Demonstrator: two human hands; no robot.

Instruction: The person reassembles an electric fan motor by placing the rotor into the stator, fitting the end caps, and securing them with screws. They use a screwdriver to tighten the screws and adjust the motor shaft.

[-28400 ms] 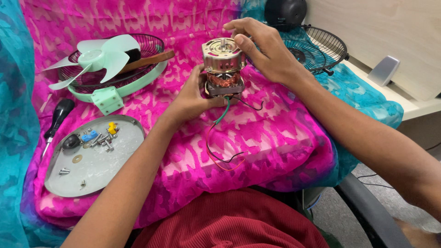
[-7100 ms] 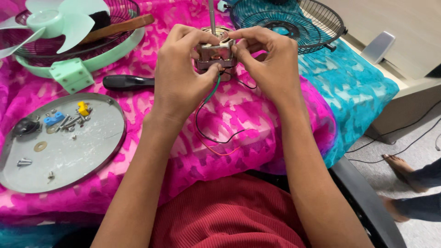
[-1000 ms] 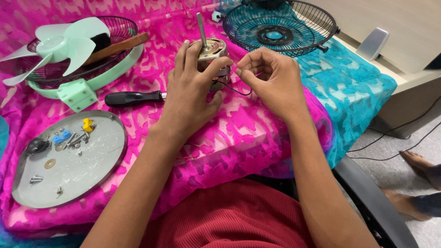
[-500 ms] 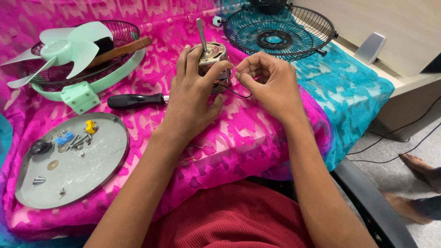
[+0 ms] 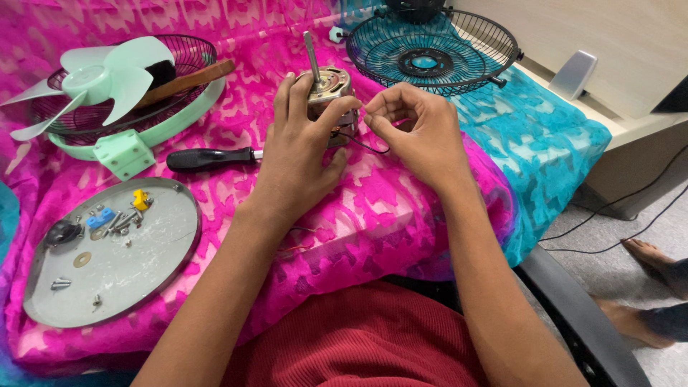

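Nearest us, on the pink patterned cloth, sits a round grey tray that gathers the loose screws, a blue piece and a yellow piece so they cannot roll away. Beyond it our left hand wraps around the fan motor, fingers closed on its casing to keep it upright with the shaft pointing up. Our right hand sits just beside it, thumb and forefinger pinched shut on a thin dark wire that runs from the motor's side. A black-handled screwdriver lies to the left of the motor, near to hand. Farther left, the pale green fan blade rests in a green-rimmed guard with a brown wooden stick across it, set apart from the work. Farthest off, a teal wire guard lies on the turquoise cloth.
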